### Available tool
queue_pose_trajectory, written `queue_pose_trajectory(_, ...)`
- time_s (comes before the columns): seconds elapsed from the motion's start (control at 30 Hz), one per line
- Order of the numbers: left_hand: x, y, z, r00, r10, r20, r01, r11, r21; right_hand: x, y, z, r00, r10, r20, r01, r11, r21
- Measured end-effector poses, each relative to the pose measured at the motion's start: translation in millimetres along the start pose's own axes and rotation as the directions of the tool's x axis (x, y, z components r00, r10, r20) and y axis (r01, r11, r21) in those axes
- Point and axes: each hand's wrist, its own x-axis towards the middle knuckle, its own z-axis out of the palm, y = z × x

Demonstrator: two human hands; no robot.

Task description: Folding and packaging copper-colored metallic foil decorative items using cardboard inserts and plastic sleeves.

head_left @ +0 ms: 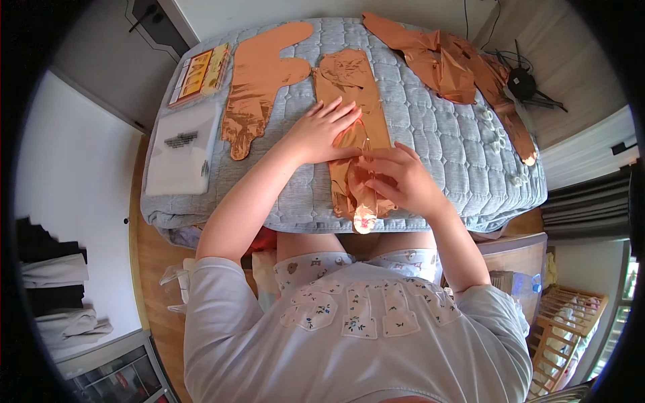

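Note:
A flat, uninflated copper-coloured foil balloon (346, 70) lies lengthwise in front of me on the quilted mattress (289, 181). My left hand (322, 134) rests on its middle, palm down with fingers stretched out. The thumb and fingers of my right hand (406, 178) are closed on crumpled foil at the near part of the same balloon. A narrow foil end (364, 218) points toward me at the mattress edge. A thin reddish loop (363, 127) shows between my hands; I cannot tell what it is.
Another flat foil balloon (259, 70) lies on the left, and more crinkled copper foil (447, 70) on the right. A coloured packet (200, 74) and a white flat packet (181, 158) sit at the left edge. Small white rolls (497, 142) and a black cabled device (522, 84) are on the right.

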Motion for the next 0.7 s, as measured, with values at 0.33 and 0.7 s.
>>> queue_pose_trajectory(0.33, 1, -2, 4, 1.0, 0.008, -0.028, -0.008, 1.0, -0.003, 2, 15, 11, 0.997, -0.002, -0.071, -0.011, 0.985, -0.175)
queue_pose_trajectory(0.7, 1, 0, 0, 1.0, -0.004, 0.004, 0.004, 1.0, -0.014, 12, 16, -2, 0.998, 0.033, -0.061, -0.04, 0.992, -0.122)
